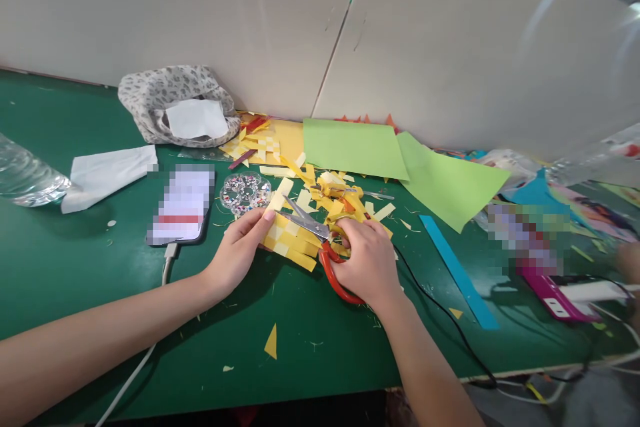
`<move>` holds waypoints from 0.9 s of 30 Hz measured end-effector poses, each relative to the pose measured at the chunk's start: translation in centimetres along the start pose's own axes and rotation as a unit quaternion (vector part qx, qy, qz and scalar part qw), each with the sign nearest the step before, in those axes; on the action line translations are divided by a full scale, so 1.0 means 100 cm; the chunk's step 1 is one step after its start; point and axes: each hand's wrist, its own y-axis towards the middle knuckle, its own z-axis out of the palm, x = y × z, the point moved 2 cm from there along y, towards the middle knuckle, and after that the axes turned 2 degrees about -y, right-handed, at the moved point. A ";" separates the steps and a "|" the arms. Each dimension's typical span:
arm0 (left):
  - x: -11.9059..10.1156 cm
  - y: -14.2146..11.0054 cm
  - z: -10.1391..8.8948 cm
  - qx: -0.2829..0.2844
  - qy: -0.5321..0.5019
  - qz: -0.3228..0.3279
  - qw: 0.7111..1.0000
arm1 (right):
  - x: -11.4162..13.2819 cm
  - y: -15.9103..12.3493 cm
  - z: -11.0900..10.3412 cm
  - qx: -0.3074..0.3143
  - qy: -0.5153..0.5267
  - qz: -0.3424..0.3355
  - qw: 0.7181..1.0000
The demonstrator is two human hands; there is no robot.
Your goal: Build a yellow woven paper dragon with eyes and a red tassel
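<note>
My left hand (243, 243) pinches the left end of a woven paper piece (286, 240) in yellow and cream checks, with loose strip ends on its right side. In my right hand (370, 257) are red-handled scissors (345, 288), my fingers through the loops. Their blades are spread apart and point left, over the upper edge of the woven piece near my left thumb. Behind my hands lies a heap of yellow and cream paper scraps (345, 190). Just left of it sits a clear round case (245, 192) of small coloured bits.
A phone (183, 207) on a white cable lies to the left, near a folded tissue (107, 173) and a plastic bottle (30, 173). Behind are a patterned cloth pouch (175, 90) and green paper sheets (355, 150). A blue strip (457, 270) and a magenta power bank (555, 293) lie right.
</note>
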 end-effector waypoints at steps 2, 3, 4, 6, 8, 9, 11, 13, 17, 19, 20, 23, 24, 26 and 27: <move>0.000 0.000 0.000 -0.002 -0.003 0.002 1.000 | -0.001 0.000 0.001 -0.002 -0.009 0.007 1.000; 0.000 0.000 0.000 -0.003 -0.008 0.004 1.000 | -0.001 0.000 0.001 -0.006 -0.013 0.014 1.000; 0.000 0.000 0.000 -0.005 -0.013 0.005 1.000 | -0.002 0.000 0.001 -0.013 -0.014 0.022 1.000; 0.000 0.000 0.001 -0.009 -0.025 0.005 1.000 | -0.004 0.001 0.001 -0.026 -0.013 0.037 0.999; 0.001 0.000 0.000 -0.015 -0.037 0.002 0.999 | -0.005 0.001 0.002 -0.032 -0.010 0.044 0.998; 0.001 0.000 0.000 -0.018 -0.042 -0.001 0.999 | -0.005 0.001 0.002 -0.033 -0.010 0.047 0.998; 0.001 0.000 0.000 -0.024 -0.048 -0.004 0.999 | -0.005 0.001 0.003 -0.034 -0.013 0.051 0.998; 0.001 0.000 0.000 -0.019 -0.053 -0.006 0.998 | -0.005 0.001 0.003 -0.041 -0.016 0.056 0.997; -0.001 0.000 0.003 0.011 -0.074 -0.009 0.997 | -0.006 0.001 0.001 -0.078 -0.021 0.070 0.994; -0.002 0.001 0.004 0.017 -0.084 -0.005 0.996 | -0.006 0.001 0.000 -0.094 -0.017 0.080 0.992; -0.003 0.001 0.005 0.016 -0.087 0.001 0.996 | -0.006 0.001 0.000 -0.102 -0.014 0.083 0.991; -0.003 0.001 0.004 -0.001 -0.089 0.017 0.996 | -0.006 0.000 -0.002 -0.127 -0.005 0.084 0.988; -0.003 0.001 0.003 -0.008 -0.093 0.019 0.995 | -0.006 0.000 -0.003 -0.133 0.000 0.079 0.988; -0.002 0.001 0.002 -0.019 -0.108 0.017 0.994 | -0.006 0.000 -0.004 -0.137 0.014 0.063 0.988; -0.001 0.001 0.001 -0.021 -0.119 0.012 0.993 | -0.006 0.000 -0.004 -0.136 0.021 0.051 0.989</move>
